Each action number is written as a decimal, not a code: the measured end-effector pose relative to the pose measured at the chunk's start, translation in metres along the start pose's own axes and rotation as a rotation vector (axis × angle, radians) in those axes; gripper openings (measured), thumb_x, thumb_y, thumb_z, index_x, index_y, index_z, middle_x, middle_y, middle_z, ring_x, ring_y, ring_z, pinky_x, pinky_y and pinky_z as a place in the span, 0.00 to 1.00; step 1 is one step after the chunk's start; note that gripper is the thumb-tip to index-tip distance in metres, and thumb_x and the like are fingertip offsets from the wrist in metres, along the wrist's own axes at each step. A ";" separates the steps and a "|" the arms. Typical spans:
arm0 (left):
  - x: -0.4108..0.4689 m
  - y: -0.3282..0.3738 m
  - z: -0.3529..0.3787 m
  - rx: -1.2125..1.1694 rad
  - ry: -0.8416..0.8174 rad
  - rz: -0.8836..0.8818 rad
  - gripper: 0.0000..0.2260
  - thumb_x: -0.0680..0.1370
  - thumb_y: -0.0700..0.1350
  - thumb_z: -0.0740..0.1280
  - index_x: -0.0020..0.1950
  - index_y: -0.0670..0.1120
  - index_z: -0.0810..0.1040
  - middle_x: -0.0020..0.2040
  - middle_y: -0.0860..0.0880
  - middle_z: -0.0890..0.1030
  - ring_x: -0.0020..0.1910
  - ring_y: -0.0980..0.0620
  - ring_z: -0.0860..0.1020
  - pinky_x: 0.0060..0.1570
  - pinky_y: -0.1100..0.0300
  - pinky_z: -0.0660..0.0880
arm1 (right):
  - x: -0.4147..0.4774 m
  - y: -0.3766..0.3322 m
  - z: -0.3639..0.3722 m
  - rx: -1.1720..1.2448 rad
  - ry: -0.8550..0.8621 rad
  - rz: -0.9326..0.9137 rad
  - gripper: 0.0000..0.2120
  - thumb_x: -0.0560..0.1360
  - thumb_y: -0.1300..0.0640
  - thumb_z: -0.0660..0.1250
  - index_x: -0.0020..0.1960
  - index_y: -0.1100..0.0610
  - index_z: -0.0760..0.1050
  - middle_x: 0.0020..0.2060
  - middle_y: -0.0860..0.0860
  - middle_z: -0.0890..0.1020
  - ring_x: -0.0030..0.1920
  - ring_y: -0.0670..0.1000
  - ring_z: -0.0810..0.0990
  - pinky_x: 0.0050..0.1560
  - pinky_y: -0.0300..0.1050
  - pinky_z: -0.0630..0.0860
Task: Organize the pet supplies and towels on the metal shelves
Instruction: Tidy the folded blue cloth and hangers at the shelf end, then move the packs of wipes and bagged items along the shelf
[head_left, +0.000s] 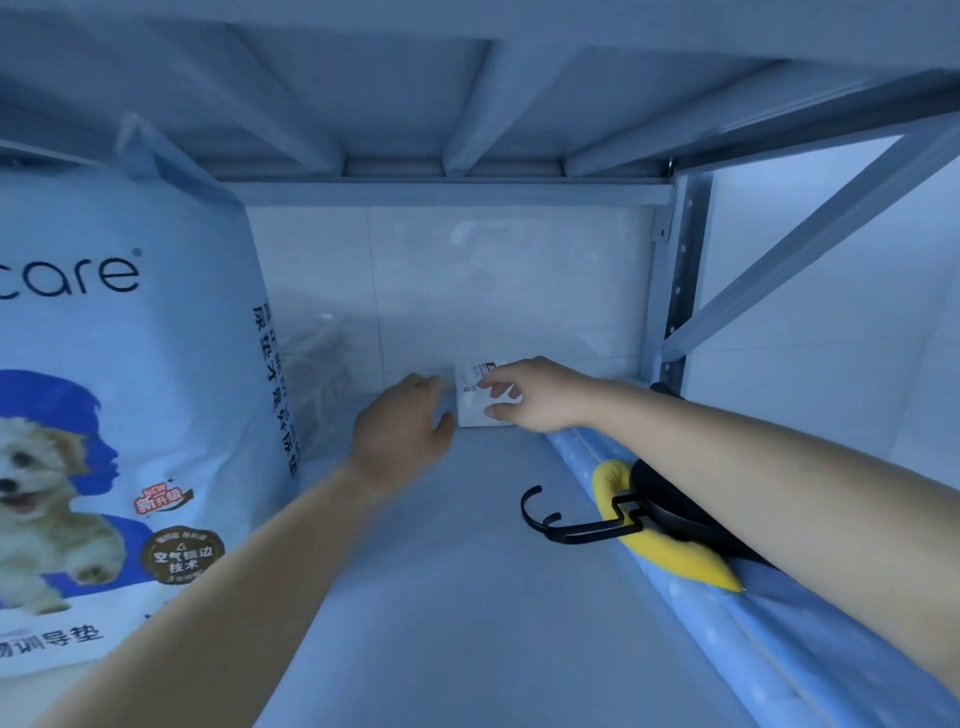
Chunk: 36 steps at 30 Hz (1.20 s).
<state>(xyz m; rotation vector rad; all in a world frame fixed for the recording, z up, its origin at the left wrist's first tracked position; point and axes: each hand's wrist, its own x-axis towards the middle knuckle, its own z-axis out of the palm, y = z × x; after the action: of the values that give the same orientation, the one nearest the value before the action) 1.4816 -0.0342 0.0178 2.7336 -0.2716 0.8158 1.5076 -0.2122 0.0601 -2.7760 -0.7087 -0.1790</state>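
Your right hand (535, 397) pinching small white packet (471, 408), left hand (405, 431) loose beside it; looks light, soft, grip by edges gently

Two arms are shown, each bare from the fingers back to where the frame cuts it off. The left hand (402, 431) is seen from its back, broad and rounded, its fingertips softened by blur. The left forearm (234, 587) is rendered as a long, smooth shape that widens toward the near left edge. The right hand (535, 397) is seen more sharply, with short rounded fingertips, and the right forearm (753, 457) thickens toward the near right edge.
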 end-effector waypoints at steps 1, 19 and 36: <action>-0.005 0.002 -0.007 0.056 0.003 0.016 0.16 0.77 0.51 0.60 0.64 0.50 0.71 0.62 0.51 0.73 0.60 0.49 0.73 0.53 0.53 0.74 | -0.006 -0.005 -0.001 0.000 0.022 0.000 0.21 0.77 0.49 0.63 0.69 0.52 0.68 0.61 0.48 0.76 0.60 0.50 0.73 0.56 0.39 0.67; -0.190 -0.059 -0.166 0.065 0.096 -0.028 0.16 0.77 0.53 0.60 0.66 0.56 0.70 0.61 0.58 0.75 0.52 0.53 0.77 0.39 0.60 0.71 | -0.110 -0.205 0.040 0.142 0.232 -0.224 0.13 0.75 0.50 0.66 0.57 0.55 0.76 0.54 0.48 0.81 0.56 0.48 0.77 0.54 0.40 0.71; -0.405 -0.225 -0.315 0.292 0.157 -0.462 0.16 0.76 0.53 0.63 0.63 0.54 0.73 0.62 0.58 0.74 0.57 0.54 0.73 0.43 0.60 0.71 | -0.129 -0.483 0.129 0.267 0.049 -0.681 0.15 0.76 0.45 0.63 0.61 0.49 0.73 0.58 0.44 0.78 0.58 0.46 0.74 0.58 0.44 0.71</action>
<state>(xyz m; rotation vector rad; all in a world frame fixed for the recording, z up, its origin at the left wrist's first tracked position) 1.0456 0.3174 -0.0016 2.7913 0.5325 0.9828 1.1672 0.1745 0.0234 -2.1763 -1.5145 -0.2569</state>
